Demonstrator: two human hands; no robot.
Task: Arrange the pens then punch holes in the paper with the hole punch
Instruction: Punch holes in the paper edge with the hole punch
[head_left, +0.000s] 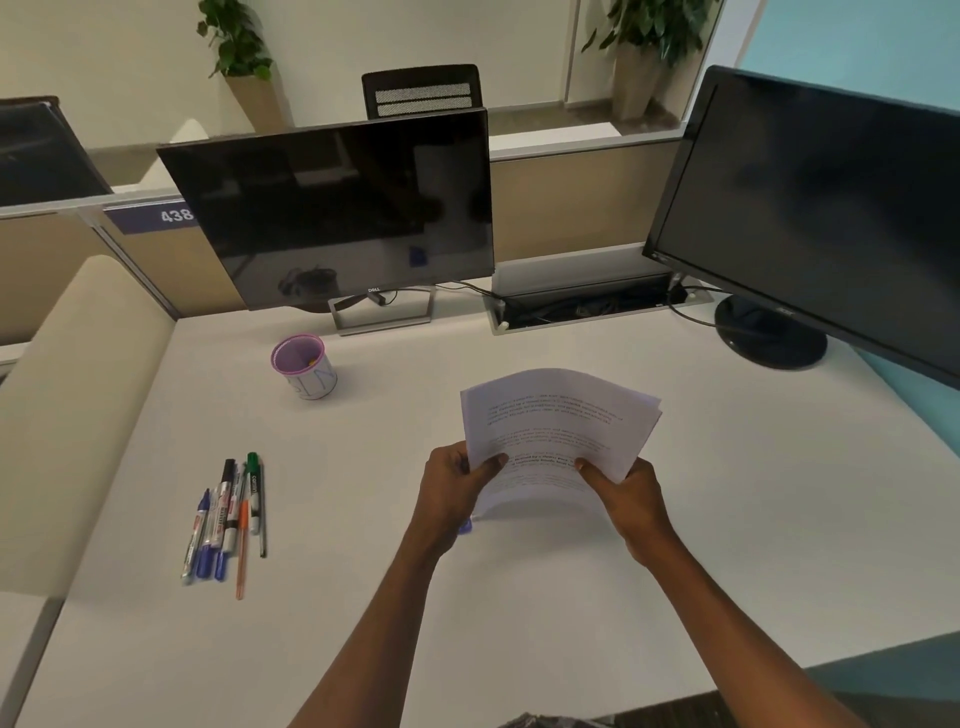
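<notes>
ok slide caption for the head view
Left hand and right hand hold the paper stack; pens lie grouped nearby.

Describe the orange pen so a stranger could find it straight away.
On the white desk, left of the paper and nearer than the purple-rimmed cup, a row of pens lies side by side. The orange pen lies just left of the green-capped marker. It is the only orange one, thin, and its tip reaches nearer the desk's front edge than any neighbour's.
</notes>
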